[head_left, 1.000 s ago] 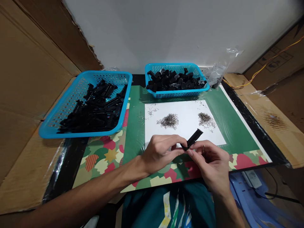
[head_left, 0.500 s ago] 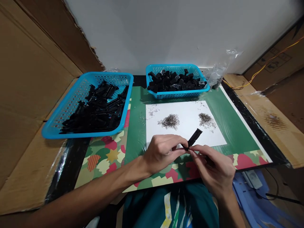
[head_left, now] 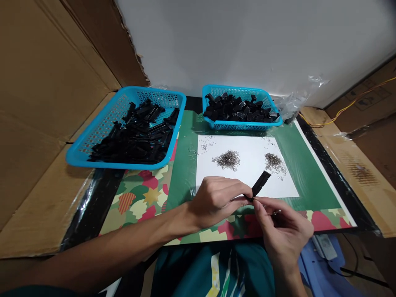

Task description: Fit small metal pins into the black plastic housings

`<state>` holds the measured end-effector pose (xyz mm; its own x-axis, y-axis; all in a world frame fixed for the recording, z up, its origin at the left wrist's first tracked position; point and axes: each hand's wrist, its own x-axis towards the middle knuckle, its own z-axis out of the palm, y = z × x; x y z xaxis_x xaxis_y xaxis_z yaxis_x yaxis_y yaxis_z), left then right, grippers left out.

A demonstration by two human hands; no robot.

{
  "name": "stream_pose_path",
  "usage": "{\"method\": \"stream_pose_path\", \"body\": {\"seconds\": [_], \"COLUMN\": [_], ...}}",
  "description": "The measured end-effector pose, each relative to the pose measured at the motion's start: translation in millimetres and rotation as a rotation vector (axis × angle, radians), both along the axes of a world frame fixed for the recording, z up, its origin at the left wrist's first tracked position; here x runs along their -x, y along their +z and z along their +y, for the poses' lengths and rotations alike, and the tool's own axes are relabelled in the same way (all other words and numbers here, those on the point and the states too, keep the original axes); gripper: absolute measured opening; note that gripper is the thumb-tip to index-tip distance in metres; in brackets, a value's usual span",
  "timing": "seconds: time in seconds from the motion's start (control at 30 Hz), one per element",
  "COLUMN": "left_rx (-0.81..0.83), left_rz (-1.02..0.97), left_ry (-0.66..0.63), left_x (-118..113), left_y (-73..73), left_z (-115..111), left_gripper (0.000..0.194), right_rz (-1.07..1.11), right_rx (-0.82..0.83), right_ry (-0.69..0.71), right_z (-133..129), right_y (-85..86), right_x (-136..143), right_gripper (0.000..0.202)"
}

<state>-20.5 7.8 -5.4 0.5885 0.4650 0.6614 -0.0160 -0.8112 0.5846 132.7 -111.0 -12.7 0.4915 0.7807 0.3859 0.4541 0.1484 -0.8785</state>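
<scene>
Left fingers clamp the black part, right fingertips work its near end

In the head view, take the white sheet (head_left: 252, 148) as the landmark. The black part (head_left: 261, 182) slants across the sheet's near edge, its far end reaching over the white and its near end down among the fingertips. The step looks like fine work at that near end, probably best done with the left hand (head_left: 218, 200) as a clamp and the right hand (head_left: 283, 231) doing the delicate part: grip firmly so nothing twists, press gently, and stay over the sheet, where a dropped bit would stand out.

The left thumb and index finger are closed, pinching the part's near end. The right thumb and index finger are pressed together at the tips, meeting that same end; whatever sits between them is too small to tell. A shiny bit (head_left: 276, 212) shows by the right fingers, its kind unclear.

On the sheet lie 2 heaps of fine metal pieces, a left heap (head_left: 228, 159) and a right heap (head_left: 274, 162). Left of the sheet stands the larger basket (head_left: 77, 160); beyond its far edge, the smaller basket (head_left: 244, 125), both holding black pieces
</scene>
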Motion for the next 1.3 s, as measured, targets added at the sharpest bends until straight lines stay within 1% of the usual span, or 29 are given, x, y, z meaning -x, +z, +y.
{"method": "stream_pose_path", "body": {"seconds": [0.1,0.2,0.27,0.4,0.5,0.6,0.73,0.83,0.93,1.0,1.1,1.2,1.3], "left_rx": [-0.011,-0.019,-0.02,-0.015,-0.011,-0.001,0.019,0.069,0.13,0.141,0.131,0.122,0.122], "left_rz": [-0.02,-0.051,-0.063,-0.055,-0.046,-0.036,0.002,0.089,0.194,0.241,0.285,0.307,0.335], "left_ry": [0.015,0.011,-0.014,-0.073,-0.071,-0.051,0.01,0.074,0.119,0.142,0.176,0.185,0.191], "left_x": [-0.1,0.4,1.1,2.7,3.2,2.6,0.3,-1.8,-3.6,-4.7,-5.7,-6.1,-5.7], "left_y": [-2.2,-1.9,-0.7,0.4,-1.7,-6.2,-11.2,-10.7,-7.3,-5.2,-4.2,-5.3,-6.8], "left_z": [-0.3,0.2,0.7,0.7,0.0,-0.6,-0.8,-0.5,0.5,1.3,2.2,3.0,4.3], "left_gripper": [0.006,0.007,0.006,0.006,0.006,0.005,0.015,0.02,0.018,0.014,0.014,0.016,0.015], "right_rz": [0.038,0.14,0.206,0.281,0.311,0.307,0.267,0.195,0.094,-0.015,-0.159,-0.186,-0.177], "right_rx": [-0.012,0.066,0.111,0.113,0.111,0.12,0.115,0.078,0.011,-0.008,0.034,0.091,0.143], "right_ry": [0.025,0.119,0.161,0.197,0.231,0.224,0.174,0.127,0.09,0.054,0.066,0.088,0.064], "right_z": [2.1,4.4,5.1,4.6,4.0,3.7,3.7,5.3,9.4,12.7,16.6,18.5,19.3], "right_y": [0.8,-0.1,-1.3,-3.2,-4.0,-4.9,-2.9,3.5,11.3,15.5,18.3,16.7,11.9], "right_x": [-1.6,-7.7,-11.8,-15.4,-16.1,-18.8,-24.6,-29.0,-35.2,-40.6,-48.4,-52.6,-53.6], "right_gripper": [0.006,0.002,0.003,0.005,0.005,0.006,0.009,0.01,0.022,0.025,0.025,0.024,0.031]}}
